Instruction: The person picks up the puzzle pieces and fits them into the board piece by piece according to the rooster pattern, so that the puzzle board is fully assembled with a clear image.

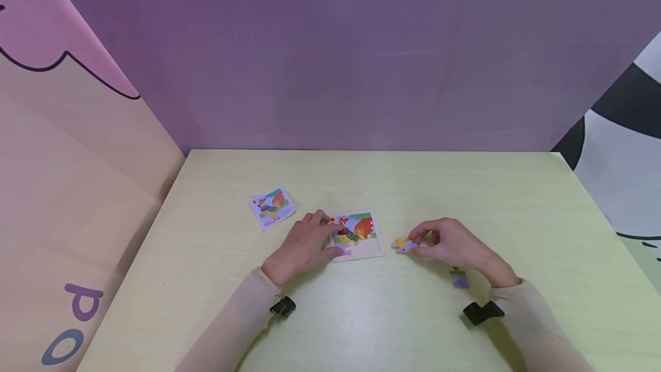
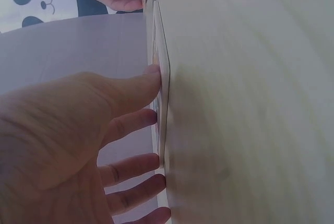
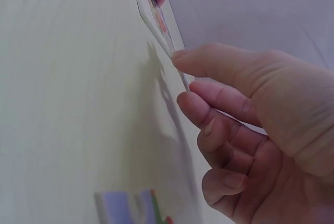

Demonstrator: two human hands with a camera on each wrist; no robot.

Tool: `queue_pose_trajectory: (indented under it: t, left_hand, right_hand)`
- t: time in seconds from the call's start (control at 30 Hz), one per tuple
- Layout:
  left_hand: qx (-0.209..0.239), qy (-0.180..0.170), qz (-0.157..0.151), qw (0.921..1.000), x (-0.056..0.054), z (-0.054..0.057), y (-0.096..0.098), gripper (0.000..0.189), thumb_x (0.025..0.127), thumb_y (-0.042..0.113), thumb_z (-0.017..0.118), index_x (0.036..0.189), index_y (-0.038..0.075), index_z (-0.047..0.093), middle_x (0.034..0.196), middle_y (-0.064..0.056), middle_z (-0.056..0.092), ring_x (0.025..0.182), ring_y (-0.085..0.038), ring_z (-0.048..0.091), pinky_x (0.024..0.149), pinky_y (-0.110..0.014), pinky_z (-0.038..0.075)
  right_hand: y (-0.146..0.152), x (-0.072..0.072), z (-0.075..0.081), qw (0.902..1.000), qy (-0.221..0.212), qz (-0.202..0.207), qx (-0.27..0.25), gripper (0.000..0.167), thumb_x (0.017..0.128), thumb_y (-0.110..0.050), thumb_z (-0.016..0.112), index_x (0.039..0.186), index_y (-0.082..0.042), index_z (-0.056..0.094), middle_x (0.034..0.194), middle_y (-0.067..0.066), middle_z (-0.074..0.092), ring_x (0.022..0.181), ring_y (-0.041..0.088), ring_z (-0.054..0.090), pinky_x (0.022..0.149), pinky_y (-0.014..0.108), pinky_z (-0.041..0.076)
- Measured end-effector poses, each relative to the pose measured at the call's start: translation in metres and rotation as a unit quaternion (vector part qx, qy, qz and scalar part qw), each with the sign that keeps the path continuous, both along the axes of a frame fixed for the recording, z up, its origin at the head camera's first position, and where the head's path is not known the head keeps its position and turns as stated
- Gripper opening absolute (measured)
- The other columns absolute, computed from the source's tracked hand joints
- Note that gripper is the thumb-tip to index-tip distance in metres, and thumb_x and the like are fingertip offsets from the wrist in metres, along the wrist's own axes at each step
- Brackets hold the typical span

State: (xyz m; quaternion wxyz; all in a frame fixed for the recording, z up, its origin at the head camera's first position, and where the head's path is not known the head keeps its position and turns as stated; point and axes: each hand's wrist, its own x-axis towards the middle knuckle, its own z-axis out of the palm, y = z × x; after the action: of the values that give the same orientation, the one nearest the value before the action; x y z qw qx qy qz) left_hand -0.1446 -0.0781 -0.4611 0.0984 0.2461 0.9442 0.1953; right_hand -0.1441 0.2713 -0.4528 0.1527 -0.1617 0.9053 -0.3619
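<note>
A square jigsaw puzzle tray (image 1: 368, 249) lies flat on the table, partly filled with a colourful hen picture. Its lower right part shows bare white. My left hand (image 1: 306, 244) rests on the tray's left side, thumb and fingers spread and touching it, also in the left wrist view. Just right of the tray, my right hand (image 1: 448, 243) pinches a yellow and lilac puzzle piece (image 1: 400, 244) between thumb and fingertips. In the right wrist view that piece is seen nearly edge-on, above the table.
Below the right hand lies a loose lilac and green puzzle piece (image 1: 459, 280), near the wrist. A small card (image 1: 271, 208) with the same hen picture lies to the tray's upper left. A purple wall (image 1: 361, 73) stands behind the table (image 1: 217, 188).
</note>
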Motion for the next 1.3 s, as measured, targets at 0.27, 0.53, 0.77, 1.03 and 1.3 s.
queue_pose_trajectory:
  t: [0.27,0.53,0.77,1.03,1.3]
  left_hand:
    - [-0.004,-0.007,-0.013,0.9999,-0.001,-0.002,0.0,0.054,0.105,0.041,0.068,0.153,0.02,0.06,0.165,-0.012,0.044,0.15,-0.034,0.043,0.119,-0.055,0.041]
    - [-0.003,-0.018,-0.02,0.9996,-0.001,0.0,-0.001,0.053,0.106,0.038,0.065,0.155,0.018,0.057,0.171,-0.01,0.041,0.156,-0.032,0.039,0.123,-0.057,0.038]
    - [-0.002,-0.019,-0.031,0.9993,-0.001,0.0,0.0,0.054,0.107,0.036,0.065,0.156,0.015,0.056,0.172,-0.009,0.039,0.158,-0.03,0.037,0.125,-0.054,0.037]
    - [0.022,-0.009,-0.049,0.9985,-0.001,0.002,0.001,0.04,0.104,0.027,0.071,0.144,0.019,0.069,0.16,-0.011,0.052,0.149,-0.031,0.047,0.121,-0.052,0.042]
    - [0.016,-0.008,-0.054,0.9984,0.001,0.002,0.003,0.035,0.103,0.024,0.072,0.138,0.021,0.074,0.153,-0.009,0.059,0.145,-0.03,0.051,0.119,-0.052,0.044]
  right_hand:
    - [-0.008,-0.001,0.0,1.0,0.003,0.006,0.007,0.022,0.087,-0.018,0.086,0.108,-0.016,0.081,0.091,-0.004,0.073,0.065,0.009,0.053,0.055,0.021,0.041]
    - [-0.022,-0.005,0.003,0.9998,0.009,0.017,-0.003,0.019,0.087,-0.021,0.086,0.105,-0.016,0.08,0.085,-0.005,0.071,0.059,0.007,0.049,0.052,0.021,0.038]
    - [-0.033,-0.008,0.004,0.9996,0.011,0.024,-0.011,0.018,0.087,-0.023,0.086,0.104,-0.018,0.08,0.085,-0.006,0.072,0.06,0.007,0.05,0.054,0.021,0.04]
    - [-0.049,-0.012,0.004,0.9984,0.021,0.047,-0.024,0.019,0.088,-0.023,0.087,0.105,-0.016,0.081,0.089,-0.006,0.075,0.059,0.006,0.049,0.054,0.021,0.04]
    - [-0.062,-0.014,0.0,0.9975,0.012,0.06,-0.035,0.02,0.088,-0.023,0.088,0.105,-0.015,0.082,0.089,-0.007,0.076,0.058,0.006,0.048,0.053,0.02,0.04]
